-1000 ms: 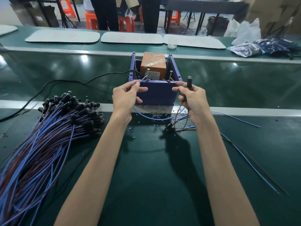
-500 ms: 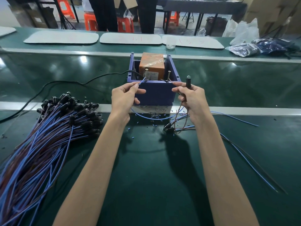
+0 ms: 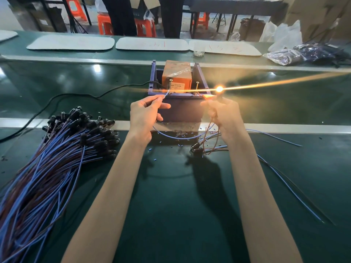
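Observation:
A blue open-topped box stands on the green bench, with an orange block and two upright metal pins inside. My left hand pinches the stripped end of a blue wire and holds its tip against the left pin. My right hand grips a small lamp and its brown wire; the wire tip reaches toward the right pin. The lamp glows bright orange, and its glare streaks across the view.
A large bundle of blue and brown wired lamps lies at the left. Loose wires trail to the right. A black cable runs left from the box. White mats and plastic bags lie on the far bench.
The lamp in my right hand has lit up; it was dark before. Both hands stayed at the box's front edge, shifting only slightly.

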Demonstrator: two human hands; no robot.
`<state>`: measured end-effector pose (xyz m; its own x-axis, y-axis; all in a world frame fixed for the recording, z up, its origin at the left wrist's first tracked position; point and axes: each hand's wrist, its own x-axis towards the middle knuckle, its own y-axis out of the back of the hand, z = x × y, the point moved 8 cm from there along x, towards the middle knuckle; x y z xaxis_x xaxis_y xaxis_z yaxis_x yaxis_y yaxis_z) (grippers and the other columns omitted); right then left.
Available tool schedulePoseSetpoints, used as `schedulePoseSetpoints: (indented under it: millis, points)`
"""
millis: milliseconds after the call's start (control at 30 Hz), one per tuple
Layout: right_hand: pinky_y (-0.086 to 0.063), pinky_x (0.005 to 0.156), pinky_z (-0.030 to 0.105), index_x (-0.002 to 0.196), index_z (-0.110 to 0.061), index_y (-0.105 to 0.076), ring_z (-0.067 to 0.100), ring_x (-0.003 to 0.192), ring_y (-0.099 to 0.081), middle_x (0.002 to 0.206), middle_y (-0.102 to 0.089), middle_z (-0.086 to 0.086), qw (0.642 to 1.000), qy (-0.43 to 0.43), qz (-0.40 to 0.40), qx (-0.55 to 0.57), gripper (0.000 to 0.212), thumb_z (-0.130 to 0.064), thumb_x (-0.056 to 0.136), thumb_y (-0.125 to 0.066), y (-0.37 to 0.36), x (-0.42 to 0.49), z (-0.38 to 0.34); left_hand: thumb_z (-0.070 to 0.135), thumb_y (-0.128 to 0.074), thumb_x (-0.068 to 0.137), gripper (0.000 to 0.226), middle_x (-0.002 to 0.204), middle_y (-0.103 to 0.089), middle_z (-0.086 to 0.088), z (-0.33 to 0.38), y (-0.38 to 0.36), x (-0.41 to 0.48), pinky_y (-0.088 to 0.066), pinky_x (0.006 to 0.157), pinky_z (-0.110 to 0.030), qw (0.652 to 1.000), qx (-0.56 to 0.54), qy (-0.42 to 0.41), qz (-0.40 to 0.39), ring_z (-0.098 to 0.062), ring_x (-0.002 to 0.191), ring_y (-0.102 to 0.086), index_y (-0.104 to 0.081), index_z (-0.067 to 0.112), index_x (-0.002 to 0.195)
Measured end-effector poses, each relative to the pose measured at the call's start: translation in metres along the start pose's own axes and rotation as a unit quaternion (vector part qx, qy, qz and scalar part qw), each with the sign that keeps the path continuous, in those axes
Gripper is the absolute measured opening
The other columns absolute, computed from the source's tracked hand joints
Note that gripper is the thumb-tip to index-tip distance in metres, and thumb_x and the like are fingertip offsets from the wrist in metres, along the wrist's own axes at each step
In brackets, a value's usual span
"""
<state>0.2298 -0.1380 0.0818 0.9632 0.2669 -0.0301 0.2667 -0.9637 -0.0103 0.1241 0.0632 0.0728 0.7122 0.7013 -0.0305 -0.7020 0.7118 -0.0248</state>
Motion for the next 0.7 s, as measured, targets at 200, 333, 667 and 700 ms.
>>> schedulePoseSetpoints:
  millis: [200, 333, 667, 700]
  points:
    - [-0.036, 0.049, 0.014, 0.097, -0.001, -0.067, 0.001, 0.047, -0.045, 0.054, -0.064, -0.013, 1.0, -0.008, -0.019, -0.009, 0.014, -0.002, 0.092, -0.053, -0.002, -0.002, -0.003, 0.019, -0.06, 0.094, 0.014, 0.07, -0.074, 0.008, 0.002, -0.001, -0.002, -0.036, 0.042, -0.008, 1.0, 0.01, 0.001, -0.009, -0.004, 0.038, -0.042, -0.073, 0.025, 0.093]
    - [-0.042, 0.062, 0.015, 0.08, -0.018, -0.071, 0.001, 0.069, -0.062, 0.079, -0.072, -0.01, 0.987, -0.028, -0.115, -0.113, 0.031, -0.026, 0.1, -0.048, -0.015, -0.008, -0.003, 0.009, -0.055, 0.092, 0.024, 0.062, -0.071, 0.009, 0.007, -0.005, -0.003, -0.036, 0.044, -0.006, 0.988, 0.12, -0.008, -0.099, -0.001, 0.04, -0.049, -0.072, 0.021, 0.079]
    - [-0.054, 0.077, 0.029, 0.077, -0.013, -0.07, 0.009, 0.058, -0.066, 0.062, -0.068, 0.0, 0.952, 0.012, 0.058, -0.299, 0.034, -0.037, 0.094, -0.053, 0.051, -0.004, -0.03, 0.023, -0.073, 0.077, 0.013, 0.086, -0.073, 0.008, 0.025, 0.062, 0.005, -0.051, 0.087, -0.03, 0.85, 0.518, -0.008, -0.091, -0.017, 0.091, -0.065, -0.07, 0.035, 0.073]
    - [-0.054, 0.084, 0.032, 0.079, -0.015, -0.07, 0.015, 0.069, -0.069, 0.071, -0.07, 0.005, 0.947, 0.03, 0.093, -0.307, 0.029, -0.034, 0.094, -0.054, 0.06, -0.006, -0.038, 0.026, -0.077, 0.074, 0.011, 0.092, -0.074, 0.006, 0.028, 0.076, 0.007, -0.051, 0.09, -0.033, 0.848, 0.528, -0.004, -0.044, -0.019, 0.096, -0.065, -0.07, 0.034, 0.079]
